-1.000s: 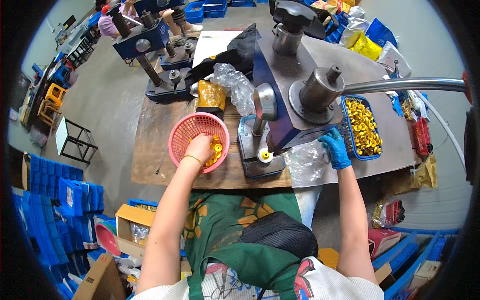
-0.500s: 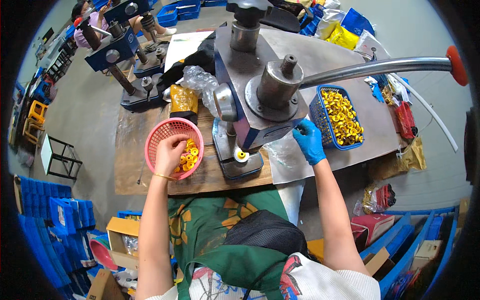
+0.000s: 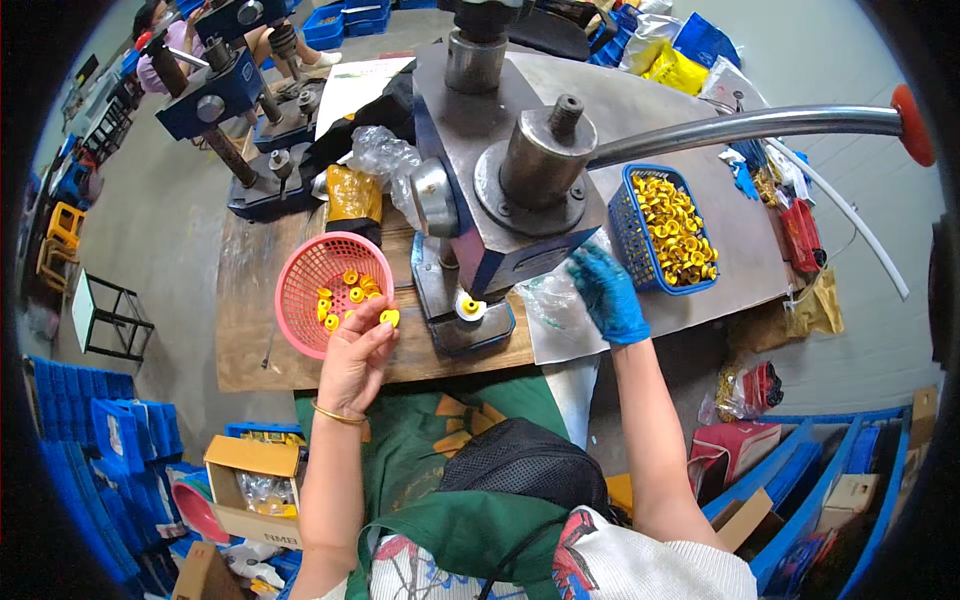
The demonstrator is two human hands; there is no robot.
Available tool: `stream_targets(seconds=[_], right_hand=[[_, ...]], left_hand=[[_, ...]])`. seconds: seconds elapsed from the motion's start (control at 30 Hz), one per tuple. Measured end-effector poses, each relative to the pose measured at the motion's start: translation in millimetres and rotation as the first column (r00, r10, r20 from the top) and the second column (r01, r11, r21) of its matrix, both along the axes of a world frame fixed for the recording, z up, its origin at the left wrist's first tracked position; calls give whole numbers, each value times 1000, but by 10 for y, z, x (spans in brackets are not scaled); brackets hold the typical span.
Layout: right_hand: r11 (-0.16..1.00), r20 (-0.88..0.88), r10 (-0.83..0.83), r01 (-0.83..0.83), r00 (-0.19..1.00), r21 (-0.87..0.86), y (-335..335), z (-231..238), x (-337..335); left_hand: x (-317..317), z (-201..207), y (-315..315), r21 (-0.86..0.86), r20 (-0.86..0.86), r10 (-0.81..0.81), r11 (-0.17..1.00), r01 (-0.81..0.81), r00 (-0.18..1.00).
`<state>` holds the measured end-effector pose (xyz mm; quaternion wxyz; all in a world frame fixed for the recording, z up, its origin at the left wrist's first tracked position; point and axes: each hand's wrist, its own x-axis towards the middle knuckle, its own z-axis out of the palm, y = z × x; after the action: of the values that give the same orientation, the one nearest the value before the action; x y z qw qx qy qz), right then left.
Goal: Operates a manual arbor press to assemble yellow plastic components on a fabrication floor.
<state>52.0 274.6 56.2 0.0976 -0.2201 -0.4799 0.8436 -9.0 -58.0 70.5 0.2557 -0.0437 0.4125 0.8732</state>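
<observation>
My left hand (image 3: 356,362) has its thumb and fingers closed on a small round yellow cap-like piece (image 3: 389,317), just over the near right rim of a pink plastic basket (image 3: 283,318). Several more yellow pieces lie in that basket. My right hand (image 3: 612,300), in a blue glove, hovers between the press and a blue basket (image 3: 628,222) heaped with yellow pieces. Its fingers point up and left, smeared by motion, so whether they hold anything is unclear. Between my hands stands a hand press (image 3: 480,130); a yellow piece (image 3: 470,306) sits on a white disc on its base.
The press's long lever (image 3: 740,133) reaches right to a red knob (image 3: 912,122). Behind the pink basket lie a brown-taped bundle (image 3: 353,197) and clear plastic film (image 3: 382,157). Another press (image 3: 213,105) stands back left. A person (image 3: 178,45) sits beyond it.
My left hand has come up out of the pink basket, toward me and right, with a yellow piece in its fingers. My right hand has shifted slightly left and stretched its fingers from a curl.
</observation>
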Motion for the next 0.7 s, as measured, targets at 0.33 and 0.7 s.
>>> stream_targets(seconds=[0.33, 0.7], right_hand=[[222, 197, 422, -311, 885, 924, -789, 65, -83], [139, 91, 477, -178, 874, 974, -899, -194, -269]], left_hand=[[274, -160, 22, 167, 191, -20, 986, -13, 981], [332, -196, 32, 135, 189, -29, 991, 3, 982]])
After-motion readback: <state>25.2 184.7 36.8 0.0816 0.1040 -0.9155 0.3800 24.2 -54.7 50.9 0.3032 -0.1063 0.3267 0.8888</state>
